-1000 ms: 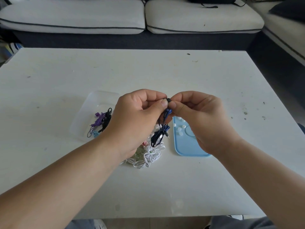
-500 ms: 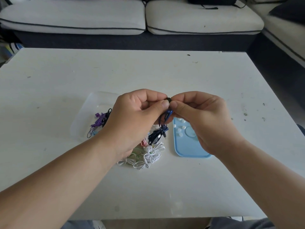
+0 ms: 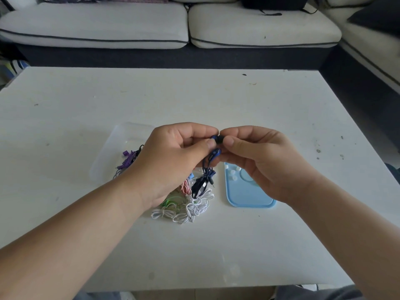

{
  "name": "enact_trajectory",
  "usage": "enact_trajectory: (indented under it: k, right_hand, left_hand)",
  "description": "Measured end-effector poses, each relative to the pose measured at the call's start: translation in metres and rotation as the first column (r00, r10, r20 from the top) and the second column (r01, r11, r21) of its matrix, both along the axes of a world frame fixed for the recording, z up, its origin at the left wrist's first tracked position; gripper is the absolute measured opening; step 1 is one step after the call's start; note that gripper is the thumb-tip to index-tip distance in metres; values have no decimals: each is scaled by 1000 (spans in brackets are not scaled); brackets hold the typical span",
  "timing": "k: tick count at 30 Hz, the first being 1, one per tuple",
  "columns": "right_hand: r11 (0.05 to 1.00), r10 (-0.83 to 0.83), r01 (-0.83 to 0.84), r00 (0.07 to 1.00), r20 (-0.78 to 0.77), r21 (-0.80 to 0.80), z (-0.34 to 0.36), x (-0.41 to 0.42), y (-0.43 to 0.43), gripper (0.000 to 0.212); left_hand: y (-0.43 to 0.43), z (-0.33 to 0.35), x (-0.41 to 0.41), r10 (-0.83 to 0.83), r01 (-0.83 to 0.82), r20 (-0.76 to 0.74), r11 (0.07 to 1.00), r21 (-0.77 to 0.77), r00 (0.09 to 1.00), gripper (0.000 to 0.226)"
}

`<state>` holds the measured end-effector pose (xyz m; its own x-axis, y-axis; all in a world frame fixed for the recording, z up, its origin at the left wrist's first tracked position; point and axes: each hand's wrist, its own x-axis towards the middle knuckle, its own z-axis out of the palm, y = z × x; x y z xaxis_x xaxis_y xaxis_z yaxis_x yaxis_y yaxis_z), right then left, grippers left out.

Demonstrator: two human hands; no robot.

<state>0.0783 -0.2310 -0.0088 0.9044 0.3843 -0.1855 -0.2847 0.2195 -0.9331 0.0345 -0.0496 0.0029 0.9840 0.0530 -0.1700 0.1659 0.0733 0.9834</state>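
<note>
Both hands are meeting just above the middle of the table: the left hand (image 3: 173, 161) is pinching one bud of a dark blue and black wired earphone set (image 3: 214, 154) between thumb and curled fingers, and the right hand (image 3: 259, 161) is pinching the small black ear tip (image 3: 221, 139) at that bud's end. The second bud is hanging just below the thumbs, and the bundled cable is dangling down towards a loose pile of white, green and pink coiled earphone cables (image 3: 190, 207); whether it is touching the pile cannot be told. A clear plastic box (image 3: 121, 137) holding purple and black earphones (image 3: 128, 159) is lying just behind the left wrist, partly hidden by it. A light blue plastic lid (image 3: 249, 198) carrying small white ear tips (image 3: 232, 171) is lying under the right hand, just beside the pile. Everything is resting on a white, lightly speckled low table (image 3: 216, 100). A white cushioned sofa with dark piping (image 3: 97, 24) is running along the far edge, well apart from the hands, with a black bag (image 3: 272, 3) on it. Bare tabletop is lying wide on both sides, behind the hands and towards the near edge.
</note>
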Motion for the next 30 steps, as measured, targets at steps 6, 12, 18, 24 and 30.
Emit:
enact_trajectory:
  k: [6,12,18,24,30]
  right_hand:
    - [999,33,-33,999,7,-3,-2,2,-1,18]
    - [997,75,-75,997,-12,-14,-2,3,-4,22]
    - [996,84,-85,996,-28,-30,-3,4,-6,24]
    - [995,37,-36,999,16,-90,2,5,-8,32]
    - [968,18,28,984,177,-248,3,1,-7,16]
  left_hand:
    - [0,0,0,2,-2,0,1000,-10,1000,19]
    - [0,-1,0,-14,12,35,999,45,999,20]
    - [0,-2,0,-42,37,50,995,96,998,20]
    - [0,-3,0,-18,17,9,996,90,1000,19]
    - [-1,-2,0,-22,21,8,995,100,1000,17]
